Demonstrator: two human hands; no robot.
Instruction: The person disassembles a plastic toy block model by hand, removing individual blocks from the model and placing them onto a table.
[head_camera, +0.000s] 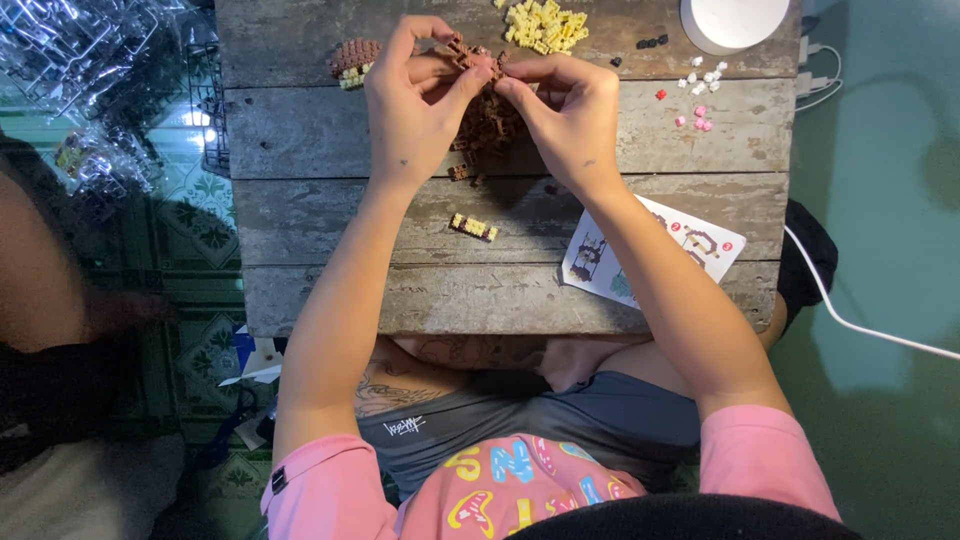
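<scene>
My left hand (415, 105) and my right hand (565, 120) meet over a worn wooden table (300, 210), and together their fingertips pinch a small brown brick assembly (468, 53). Under the hands lies a pile of loose brown bricks (488, 125). A short yellow-and-brown brick strip (472, 227) rests on the planks nearer me, apart from both hands.
A heap of pale yellow bricks (545, 25) sits at the far edge, a brown-and-yellow built piece (352, 58) at far left. Small white, pink and red bricks (700, 90) lie right, by a white round lamp base (732, 22). An instruction sheet (690, 245) lies under my right forearm.
</scene>
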